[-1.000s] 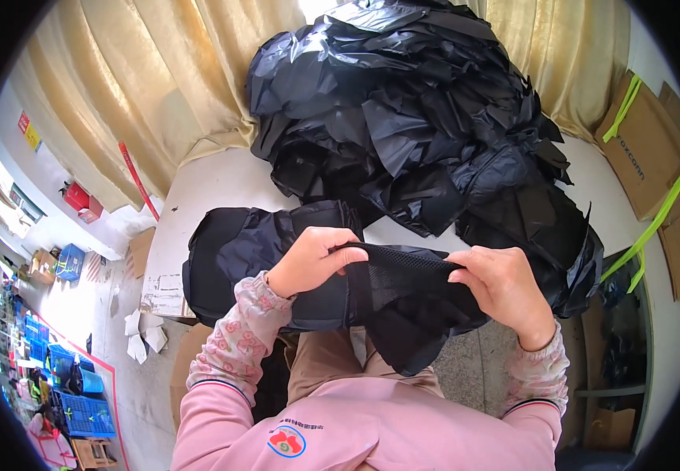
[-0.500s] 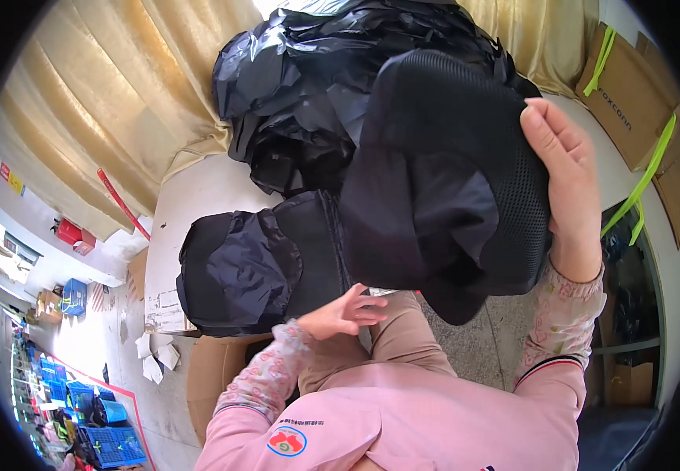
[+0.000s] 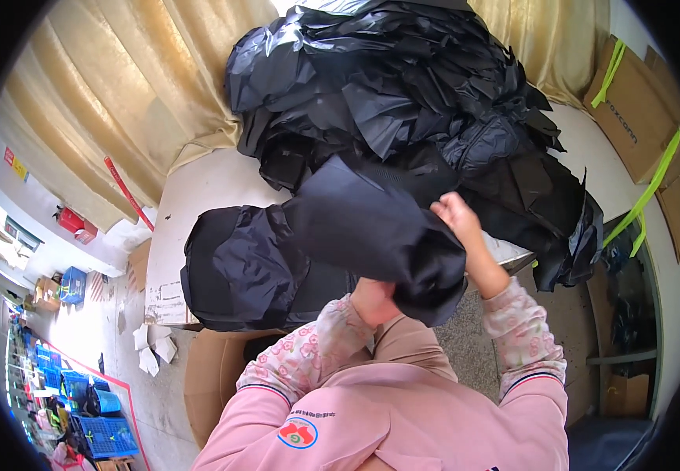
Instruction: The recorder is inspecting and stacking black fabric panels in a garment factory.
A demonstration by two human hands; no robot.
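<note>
A black fabric panel (image 3: 371, 224), partly mesh, is tilted and bunched in the air in front of me. At its near edge my left hand (image 3: 373, 301) grips it, the fingers mostly hidden by the cloth. My right hand (image 3: 457, 217) is closed at the panel's right side, fingers curled against the edge. To the left, a stack of similar black panels (image 3: 249, 263) lies on the pale table, with a loose, wrinkled dark flap on top. The held panel overlaps the right end of that stack.
A large heap of black sheet pieces (image 3: 402, 86) covers the back of the table (image 3: 198, 180). Cardboard boxes (image 3: 630, 118) with bright yellow-green straps stand at the right. Under the table's near edge is an open carton (image 3: 206, 385); paper scraps (image 3: 154, 348) lie on the floor.
The panel has come down and left, turning from its mesh face to a smooth, folded side. My right hand has moved down and left; my left hand, open before, has closed on the near edge.
</note>
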